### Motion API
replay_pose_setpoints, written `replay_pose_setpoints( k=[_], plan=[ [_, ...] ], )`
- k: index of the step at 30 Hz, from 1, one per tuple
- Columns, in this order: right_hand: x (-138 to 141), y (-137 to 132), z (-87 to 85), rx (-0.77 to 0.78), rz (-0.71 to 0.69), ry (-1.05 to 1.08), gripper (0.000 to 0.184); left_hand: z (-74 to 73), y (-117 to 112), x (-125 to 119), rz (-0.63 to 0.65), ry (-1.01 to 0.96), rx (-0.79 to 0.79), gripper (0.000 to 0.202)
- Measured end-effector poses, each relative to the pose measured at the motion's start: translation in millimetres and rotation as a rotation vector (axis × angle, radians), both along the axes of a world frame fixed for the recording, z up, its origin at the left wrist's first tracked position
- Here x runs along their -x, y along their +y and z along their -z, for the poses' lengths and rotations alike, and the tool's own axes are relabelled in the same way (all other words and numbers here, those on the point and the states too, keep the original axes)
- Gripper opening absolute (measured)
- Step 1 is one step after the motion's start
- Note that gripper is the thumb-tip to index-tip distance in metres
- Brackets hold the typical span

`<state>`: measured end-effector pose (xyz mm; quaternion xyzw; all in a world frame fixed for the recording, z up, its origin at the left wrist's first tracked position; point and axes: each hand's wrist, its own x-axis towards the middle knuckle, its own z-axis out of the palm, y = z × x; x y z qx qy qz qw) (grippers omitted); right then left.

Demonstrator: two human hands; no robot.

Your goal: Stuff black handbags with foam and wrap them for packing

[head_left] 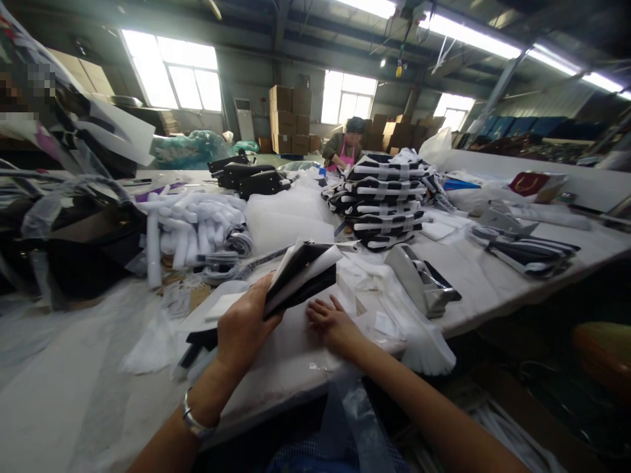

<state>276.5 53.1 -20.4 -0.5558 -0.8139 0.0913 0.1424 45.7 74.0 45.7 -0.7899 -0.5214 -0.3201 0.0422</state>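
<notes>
My left hand (245, 323) is closed round one end of a black pouch (303, 276), lifted at a tilt above the table. White sheet material shows between its black layers, and a small metal stud sits near its upper edge. My right hand (335, 326) lies with fingers spread on the white tabletop, just below and right of the pouch, holding nothing. Beside my left hand a black strap (200, 341) lies on the table. White foam sheeting (407, 309) is draped to the right of my right hand, hanging over the table edge.
Rolled white foam pieces (197, 220) are heaped at the left behind my hands. A tall stack of black-and-white wrapped bags (387, 200) stands at the back right. Grey bag parts (424, 279) lie on the right. Across the table sits a person in a pink apron (347, 154).
</notes>
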Motion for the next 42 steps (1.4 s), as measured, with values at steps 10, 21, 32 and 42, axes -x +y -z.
replay_pose_setpoints(
  k=[10,21,32,42],
  plan=[
    [46,-8,-6.3,0.065,0.008,0.002,0.035,37.2,-9,-21,0.182,0.176,-0.124,0.063],
    [-8,-64,-81.4,-0.243,0.078,0.452,0.022,60.1,-23,-36,0.187,0.320,-0.225,0.048],
    [19,162,-68.9,0.391,0.234,0.288,0.030,66.7,-37,-38,0.111,0.395,-0.232,0.050],
    [2,159,-60.7,0.296,0.128,0.655,0.044,77.9,-43,-48,0.055,0.369,-0.258,0.048]
  ],
)
